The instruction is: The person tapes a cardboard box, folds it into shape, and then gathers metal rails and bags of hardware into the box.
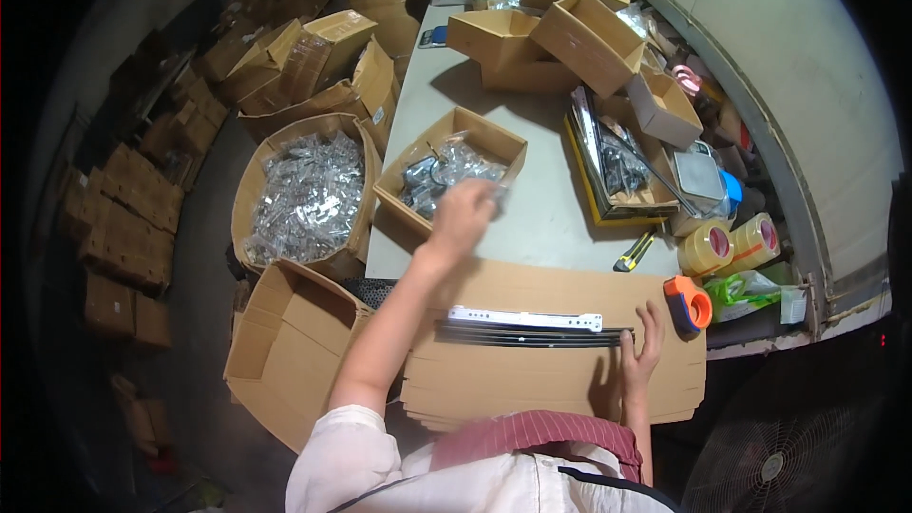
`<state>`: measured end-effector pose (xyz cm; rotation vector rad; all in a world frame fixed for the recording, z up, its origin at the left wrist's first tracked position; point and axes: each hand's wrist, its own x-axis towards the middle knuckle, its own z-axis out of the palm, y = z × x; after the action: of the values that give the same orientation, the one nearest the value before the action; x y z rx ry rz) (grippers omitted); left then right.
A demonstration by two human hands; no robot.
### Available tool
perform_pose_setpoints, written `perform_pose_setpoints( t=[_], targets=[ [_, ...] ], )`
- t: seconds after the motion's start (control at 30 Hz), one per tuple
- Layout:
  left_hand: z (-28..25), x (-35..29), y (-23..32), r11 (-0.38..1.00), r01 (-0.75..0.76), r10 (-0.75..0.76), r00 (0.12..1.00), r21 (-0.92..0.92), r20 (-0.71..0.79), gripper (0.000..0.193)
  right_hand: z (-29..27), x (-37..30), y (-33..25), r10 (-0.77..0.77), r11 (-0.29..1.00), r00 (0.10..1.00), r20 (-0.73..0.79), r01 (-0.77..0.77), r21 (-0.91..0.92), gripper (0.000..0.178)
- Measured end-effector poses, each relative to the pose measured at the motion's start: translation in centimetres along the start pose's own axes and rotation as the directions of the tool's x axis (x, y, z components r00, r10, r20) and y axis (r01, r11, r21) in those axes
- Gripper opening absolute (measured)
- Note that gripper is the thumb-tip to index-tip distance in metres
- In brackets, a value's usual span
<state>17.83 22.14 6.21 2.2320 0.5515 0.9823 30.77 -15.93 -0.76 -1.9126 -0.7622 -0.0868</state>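
Note:
My left hand (465, 213) is over the near right edge of a small cardboard box (403, 207), which holds small clear plastic packets (439, 171) of parts. Its fingers look curled, but motion blur and the turned hand hide whether they hold a packet. My right hand (645, 342) is open, with thumb and fingers spread at the right end of several black metal drawer slides (532, 336). A white drawer slide (524, 319) lies just beyond them. All the slides rest on flat stacked cardboard (560, 385) in front of me.
A big carton (245, 192) of packets stands left of the table (556, 154), behind an open carton (285, 337). At right are an orange tape dispenser (688, 305), a yellow-black cutter (635, 252), tape rolls (708, 249) and a box of parts (622, 171). Cardboard boxes (589, 43) pile up at the back.

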Motion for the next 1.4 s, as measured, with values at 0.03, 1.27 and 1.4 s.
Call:
perform_pose_setpoints(
  t=[0.03, 1.27, 1.4],
  targets=[
    [-0.3, -0.4, 2.9, 0.991, 0.069, -0.059, 0.994, -0.116, 0.091, 0.029, -0.3, 1.3, -3.1, -0.136, 0.983, 0.985, 0.103, 0.147, -0.108, 0.055],
    [-7.2, 2.0, -10.8, 0.582, 0.44, -0.58, 0.814, -0.684, 0.031, 0.011, -6.3, 0.6, 4.4, 0.144, 0.98, 0.974, -0.176, -0.165, -0.112, 0.037],
    [-5.1, 1.3, -4.7, 0.436, 0.486, -0.481, 0.837, -0.757, 0.26, 0.014, -7.2, -1.9, 6.1, -0.124, 0.766, 0.992, -0.024, 0.08, -0.638, 0.035]
  ],
)
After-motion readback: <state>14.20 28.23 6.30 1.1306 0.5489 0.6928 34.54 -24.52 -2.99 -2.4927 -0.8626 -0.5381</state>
